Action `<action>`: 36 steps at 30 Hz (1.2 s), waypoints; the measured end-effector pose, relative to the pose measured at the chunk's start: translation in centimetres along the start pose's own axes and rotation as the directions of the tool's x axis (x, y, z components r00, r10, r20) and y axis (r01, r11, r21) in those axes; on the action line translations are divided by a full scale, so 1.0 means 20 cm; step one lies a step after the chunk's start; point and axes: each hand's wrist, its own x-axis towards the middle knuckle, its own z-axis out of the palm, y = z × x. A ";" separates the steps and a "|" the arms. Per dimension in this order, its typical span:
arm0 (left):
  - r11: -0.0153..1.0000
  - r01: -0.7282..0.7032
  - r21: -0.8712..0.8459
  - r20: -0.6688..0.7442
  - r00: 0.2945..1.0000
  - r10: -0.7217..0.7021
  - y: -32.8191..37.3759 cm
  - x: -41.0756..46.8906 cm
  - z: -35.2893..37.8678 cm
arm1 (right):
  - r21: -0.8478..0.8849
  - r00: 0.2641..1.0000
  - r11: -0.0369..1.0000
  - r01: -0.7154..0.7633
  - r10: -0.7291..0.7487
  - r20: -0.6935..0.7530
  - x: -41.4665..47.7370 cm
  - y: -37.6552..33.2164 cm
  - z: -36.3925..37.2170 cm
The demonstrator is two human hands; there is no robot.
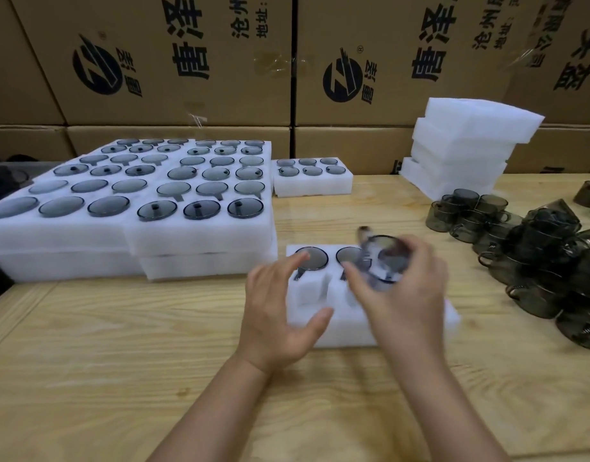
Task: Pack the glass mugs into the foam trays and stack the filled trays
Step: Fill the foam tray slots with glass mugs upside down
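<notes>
A white foam tray [337, 331] lies on the wooden table in front of me. Two smoky glass mugs sit in its far pockets, one at far left [312, 258] and one beside it [348, 255]. My right hand [403, 291] grips a third glass mug [385, 258], tilted and blurred, above the tray's right side. My left hand [280, 308] hovers at the tray's left edge with fingers spread and holds nothing. The near pockets on the left are bare foam; my right hand hides the others.
Stacked filled trays [130, 225] cover the left of the table, with one small filled tray [312, 185] behind. A stack of foam trays [460, 151] stands at the back right. A pile of loose mugs [537, 248] lies at the right. Cardboard boxes [287, 61] form the back wall.
</notes>
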 end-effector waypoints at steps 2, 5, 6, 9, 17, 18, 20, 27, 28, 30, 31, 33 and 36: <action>0.999 -0.035 0.018 0.022 0.999 0.035 0.01 0.00 0.01 | 0.022 0.990 1.000 0.018 -0.021 0.140 -0.05 -0.08 0.11; 0.997 0.072 -0.042 0.005 0.997 -0.072 0.02 0.00 0.02 | -0.037 0.946 0.997 0.073 -0.058 0.318 -0.10 -0.08 0.19; 0.990 0.128 -0.062 -0.006 0.992 -0.129 0.02 0.01 0.02 | -0.039 0.922 0.996 0.084 -0.063 0.383 -0.11 -0.07 0.20; 0.966 0.244 -0.090 0.001 0.970 -0.245 0.01 0.01 0.01 | -0.002 0.850 0.996 0.085 -0.071 0.523 -0.13 -0.03 0.18; 0.896 0.406 -0.181 0.195 0.907 -0.372 0.01 0.01 0.00 | 0.030 0.872 0.999 0.020 -0.032 0.489 -0.11 -0.03 0.08; 0.887 0.420 -0.190 0.211 0.900 -0.381 0.00 0.01 0.00 | 0.035 0.874 0.999 -0.004 -0.013 0.485 -0.11 -0.03 0.08; 0.863 0.452 -0.226 0.253 0.883 -0.396 0.00 0.02 0.00 | 0.028 0.886 0.998 -0.049 0.030 0.462 -0.11 -0.04 0.09; 0.868 0.460 -0.186 0.353 0.856 -0.377 -0.01 0.01 0.00 | -0.088 0.919 0.992 -0.088 0.115 0.377 -0.11 -0.03 0.14; 0.866 0.460 -0.193 0.364 0.854 -0.372 -0.01 0.01 0.00 | -0.101 0.921 0.990 -0.093 0.124 0.369 -0.12 -0.03 0.14; 0.858 0.473 -0.201 0.374 0.847 -0.379 -0.01 0.01 0.00 | -0.142 0.922 0.984 -0.106 0.151 0.358 -0.13 -0.03 0.15; 0.856 0.477 -0.200 0.370 0.846 -0.385 -0.01 0.01 0.00 | -0.160 0.920 0.981 -0.111 0.163 0.358 -0.13 -0.02 0.15; 0.860 0.472 -0.192 0.349 0.852 -0.390 -0.03 0.01 -0.02 | -0.174 0.909 0.977 -0.127 0.185 0.375 -0.13 -0.01 0.16; 0.865 0.468 -0.182 0.334 0.857 -0.393 -0.04 0.02 -0.04 | -0.167 0.892 0.976 -0.141 0.198 0.407 -0.11 0.00 0.16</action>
